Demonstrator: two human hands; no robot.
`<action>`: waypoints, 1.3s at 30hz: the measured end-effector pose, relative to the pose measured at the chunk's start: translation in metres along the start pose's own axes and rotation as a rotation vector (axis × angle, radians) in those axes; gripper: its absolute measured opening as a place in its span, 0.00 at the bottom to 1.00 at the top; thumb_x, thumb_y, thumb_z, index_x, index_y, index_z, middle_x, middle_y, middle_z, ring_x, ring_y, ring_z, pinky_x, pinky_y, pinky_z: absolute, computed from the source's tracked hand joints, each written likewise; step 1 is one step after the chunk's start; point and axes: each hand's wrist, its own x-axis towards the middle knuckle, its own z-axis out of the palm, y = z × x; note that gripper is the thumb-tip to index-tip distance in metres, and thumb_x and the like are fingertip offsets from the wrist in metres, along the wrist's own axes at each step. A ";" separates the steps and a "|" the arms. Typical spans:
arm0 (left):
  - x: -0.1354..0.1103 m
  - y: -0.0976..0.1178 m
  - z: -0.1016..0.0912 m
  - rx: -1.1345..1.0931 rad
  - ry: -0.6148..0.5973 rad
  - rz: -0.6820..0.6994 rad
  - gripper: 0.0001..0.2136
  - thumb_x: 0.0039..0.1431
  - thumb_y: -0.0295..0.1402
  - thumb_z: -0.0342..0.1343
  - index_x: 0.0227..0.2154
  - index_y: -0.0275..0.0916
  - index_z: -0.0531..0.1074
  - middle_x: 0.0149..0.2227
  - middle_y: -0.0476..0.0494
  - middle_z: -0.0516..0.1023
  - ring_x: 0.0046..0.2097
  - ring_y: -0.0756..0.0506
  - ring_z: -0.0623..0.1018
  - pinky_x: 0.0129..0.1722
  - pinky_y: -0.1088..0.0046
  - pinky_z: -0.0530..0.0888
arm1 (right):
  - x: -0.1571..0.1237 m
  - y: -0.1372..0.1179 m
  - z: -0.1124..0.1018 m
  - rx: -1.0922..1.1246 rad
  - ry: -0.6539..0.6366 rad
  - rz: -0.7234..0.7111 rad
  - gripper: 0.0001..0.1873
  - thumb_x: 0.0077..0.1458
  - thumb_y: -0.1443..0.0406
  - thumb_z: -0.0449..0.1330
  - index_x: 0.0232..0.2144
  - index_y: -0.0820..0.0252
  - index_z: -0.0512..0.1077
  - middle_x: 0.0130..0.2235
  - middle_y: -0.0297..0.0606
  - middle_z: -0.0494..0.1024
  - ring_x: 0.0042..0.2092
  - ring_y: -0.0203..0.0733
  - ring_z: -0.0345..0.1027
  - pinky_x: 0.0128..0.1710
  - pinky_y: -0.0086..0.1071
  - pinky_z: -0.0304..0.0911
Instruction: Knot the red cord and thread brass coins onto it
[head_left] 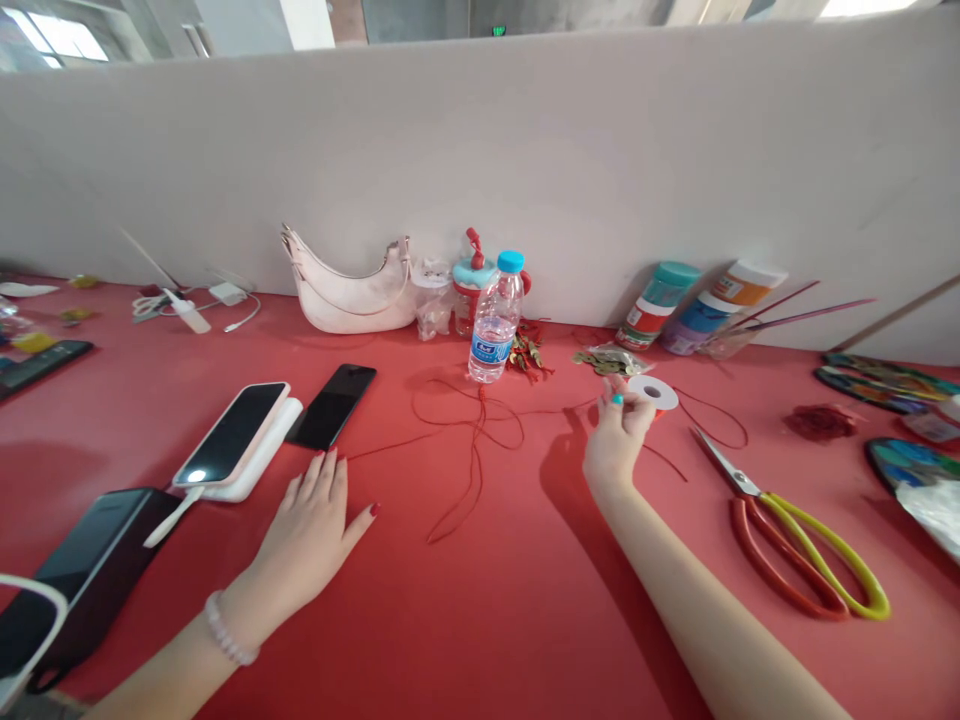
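Note:
My left hand (311,525) lies flat on the red tabletop with its fingers spread, beside a black phone (334,405). A thin red cord (476,470) runs from near its fingertips into loose loops and a knot at the middle. My right hand (616,435) is closed, its fingers curled against the left side of a white-ended spool of red cord (652,392). Its fingertips are partly hidden. Behind that hand are brass coins in a clear bag (611,360). Scissors (750,490) with one red and one yellow handle lie to the right, blades partly open.
A water bottle (495,325) stands behind the loops, near a lidded cup (465,290) and pale handbag (349,290). Tubs (660,305) line the grey partition (480,150). A charging phone (236,435) and black case (90,560) are left; paint palettes (885,380) are right.

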 end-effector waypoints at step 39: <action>0.020 0.088 -0.054 -0.335 -0.143 0.826 0.24 0.61 0.36 0.49 0.59 0.39 0.55 0.64 0.38 0.52 0.63 0.40 0.56 0.59 0.62 0.59 | -0.031 -0.013 0.007 -1.233 -0.982 -0.355 0.23 0.61 0.61 0.43 0.56 0.62 0.60 0.62 0.45 0.57 0.63 0.48 0.46 0.60 0.54 0.41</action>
